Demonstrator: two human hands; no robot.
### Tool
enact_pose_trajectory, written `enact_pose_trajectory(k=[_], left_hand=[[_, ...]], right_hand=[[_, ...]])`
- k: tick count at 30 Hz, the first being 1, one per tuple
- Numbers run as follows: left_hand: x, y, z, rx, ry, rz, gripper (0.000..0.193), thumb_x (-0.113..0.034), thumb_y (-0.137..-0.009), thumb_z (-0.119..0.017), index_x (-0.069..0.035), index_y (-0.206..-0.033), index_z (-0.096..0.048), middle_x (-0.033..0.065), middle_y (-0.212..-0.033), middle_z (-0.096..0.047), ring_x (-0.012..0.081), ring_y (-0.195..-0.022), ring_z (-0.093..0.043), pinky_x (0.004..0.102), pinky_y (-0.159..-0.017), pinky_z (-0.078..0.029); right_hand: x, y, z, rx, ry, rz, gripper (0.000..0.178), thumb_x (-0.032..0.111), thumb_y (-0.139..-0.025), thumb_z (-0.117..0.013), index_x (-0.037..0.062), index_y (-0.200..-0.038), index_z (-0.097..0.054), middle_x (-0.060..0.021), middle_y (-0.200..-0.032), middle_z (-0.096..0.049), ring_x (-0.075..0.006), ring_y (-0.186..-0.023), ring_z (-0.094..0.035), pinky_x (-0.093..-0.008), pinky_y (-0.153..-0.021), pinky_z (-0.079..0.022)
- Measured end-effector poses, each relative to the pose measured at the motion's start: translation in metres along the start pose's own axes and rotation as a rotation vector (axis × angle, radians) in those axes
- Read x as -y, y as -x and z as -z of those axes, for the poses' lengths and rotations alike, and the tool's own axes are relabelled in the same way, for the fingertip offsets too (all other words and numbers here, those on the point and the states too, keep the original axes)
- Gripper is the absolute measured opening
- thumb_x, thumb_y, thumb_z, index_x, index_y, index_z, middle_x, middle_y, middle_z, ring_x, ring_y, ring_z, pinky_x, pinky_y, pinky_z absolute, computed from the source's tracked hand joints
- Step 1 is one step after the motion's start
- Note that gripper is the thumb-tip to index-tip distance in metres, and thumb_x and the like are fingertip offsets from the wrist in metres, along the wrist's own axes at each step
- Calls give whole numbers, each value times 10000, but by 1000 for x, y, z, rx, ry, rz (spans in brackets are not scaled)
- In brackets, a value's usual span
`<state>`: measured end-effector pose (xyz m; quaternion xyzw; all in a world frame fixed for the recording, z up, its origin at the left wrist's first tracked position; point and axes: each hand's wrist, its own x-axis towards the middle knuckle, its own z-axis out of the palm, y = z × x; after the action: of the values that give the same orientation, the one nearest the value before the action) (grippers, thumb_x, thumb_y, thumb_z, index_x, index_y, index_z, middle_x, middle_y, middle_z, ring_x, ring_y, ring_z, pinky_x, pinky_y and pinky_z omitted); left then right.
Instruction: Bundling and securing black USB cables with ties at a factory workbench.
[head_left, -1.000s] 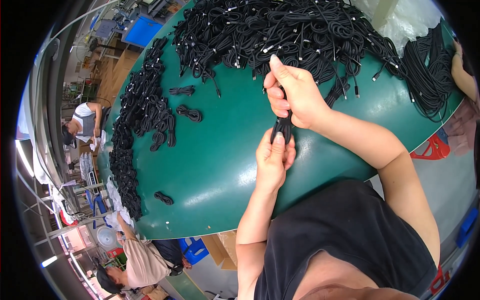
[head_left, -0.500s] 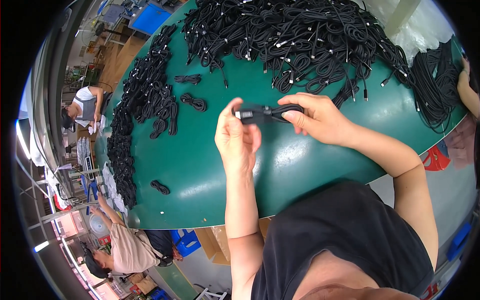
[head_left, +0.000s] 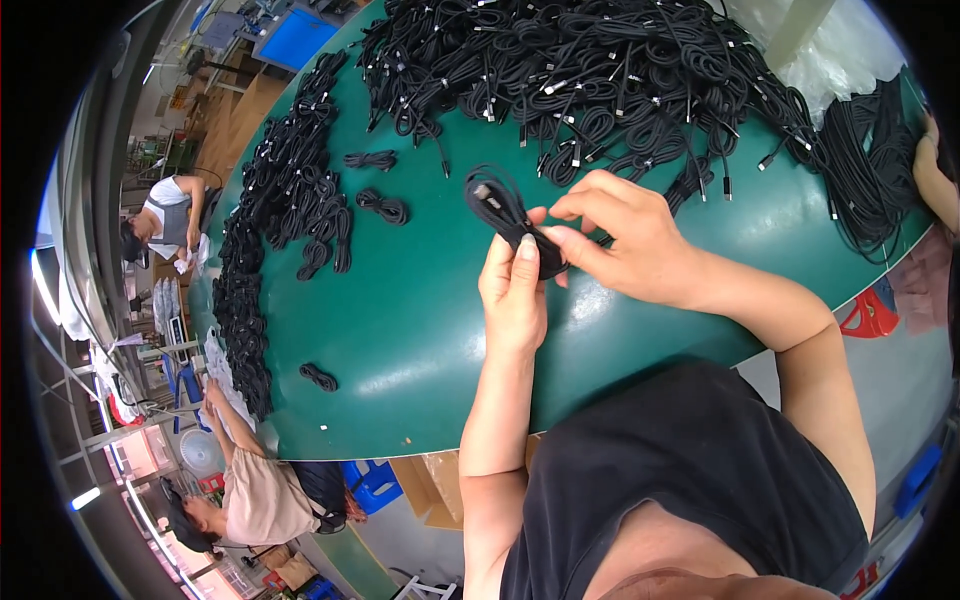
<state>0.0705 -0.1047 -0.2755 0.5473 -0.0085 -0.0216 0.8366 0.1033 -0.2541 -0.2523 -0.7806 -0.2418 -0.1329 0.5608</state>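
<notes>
Head view: left hand (head_left: 512, 300), fingers up, pinches black cable bundle (head_left: 512, 222) at its 12 o'clock; right hand (head_left: 640, 245), at left's 2 o'clock, half-curled beside bundle, grip indeterminable.

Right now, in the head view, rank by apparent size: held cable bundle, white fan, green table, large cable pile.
1. Green table
2. Large cable pile
3. Held cable bundle
4. White fan
</notes>
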Motion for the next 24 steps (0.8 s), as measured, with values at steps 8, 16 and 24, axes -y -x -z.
enact_pose_trajectory(k=[8,16,24], left_hand=[[12,8,1,-46,-819,-217,251,-34,-875,-497,12,-1113,-434,97,-871,-568,170,-742,-578,298,-661,-473],[6,7,-1,10,-700,-113,168,-110,-915,-475,4,-1038,-474,29,-753,-541,91,-667,-514,239,-591,-442],[1,9,2,74,-427,31,134,-137,-927,-454,-22,-990,-482,12,-757,-520,52,-643,-460,184,-538,-379]], right_hand=[[-3,1,-2,141,63,-56,190,102,-727,-640,-21,-869,-613,-72,-736,-568,-144,-529,-520,-272,-455,-427],[-10,-2,-3,143,-153,-217,166,46,-692,-615,-29,-839,-640,-54,-682,-562,-104,-524,-511,-253,-459,-410],[-3,1,4,230,-103,-157,142,40,-710,-612,-17,-836,-643,-54,-662,-546,-111,-505,-508,-268,-455,-408]])
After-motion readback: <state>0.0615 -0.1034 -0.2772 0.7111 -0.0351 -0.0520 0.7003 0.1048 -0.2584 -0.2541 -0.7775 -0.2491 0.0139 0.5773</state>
